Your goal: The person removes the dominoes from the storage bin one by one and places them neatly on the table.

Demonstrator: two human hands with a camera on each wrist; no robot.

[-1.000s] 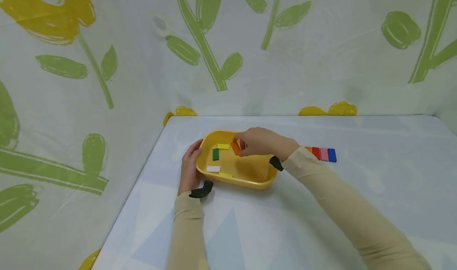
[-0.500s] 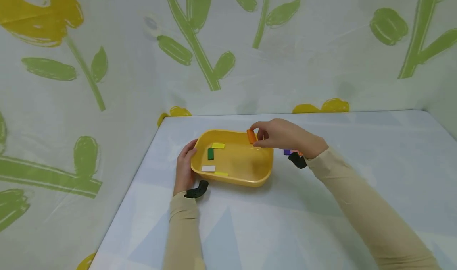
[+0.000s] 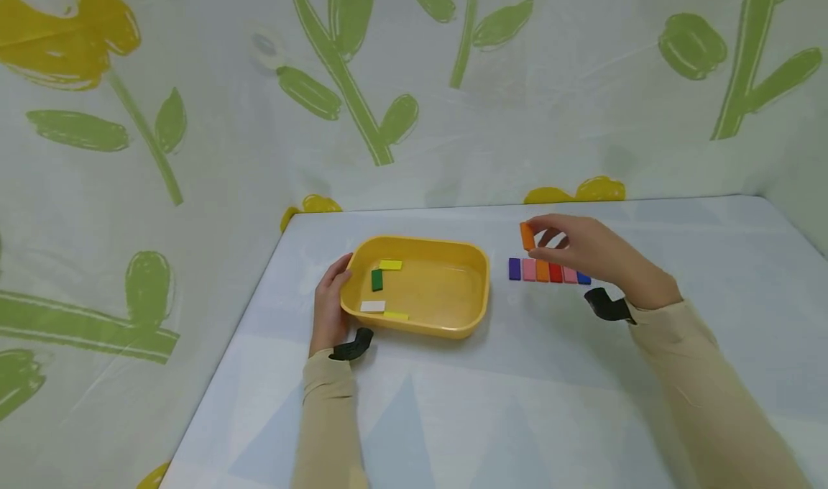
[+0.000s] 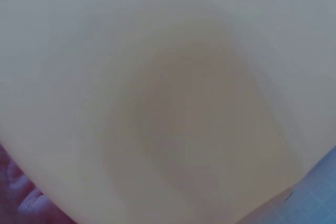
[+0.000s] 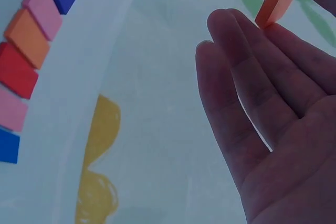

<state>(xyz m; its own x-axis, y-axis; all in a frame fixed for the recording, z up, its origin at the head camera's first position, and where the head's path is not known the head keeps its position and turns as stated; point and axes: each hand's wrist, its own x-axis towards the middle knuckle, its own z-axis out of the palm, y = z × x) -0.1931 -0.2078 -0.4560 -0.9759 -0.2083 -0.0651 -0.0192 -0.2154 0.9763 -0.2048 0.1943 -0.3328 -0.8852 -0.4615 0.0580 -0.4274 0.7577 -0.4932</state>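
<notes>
Nearby, tile row point(image 3: 548, 270), yellow tray point(image 3: 453, 316)

L hand point(image 3: 328, 309) lies low at near left, palm turned inward, fingers straight, forearm in beige sleeve running near-to-far. R hand point(image 3: 585, 252) is raised at far right, thumb & forefinger in a pinch grip, other fingers point(image 5: 247, 93) loosely extended, wrist bent left.

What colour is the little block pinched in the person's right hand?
Orange. The block shows best in the head view, pinched by the right hand above the row of blocks.
</notes>
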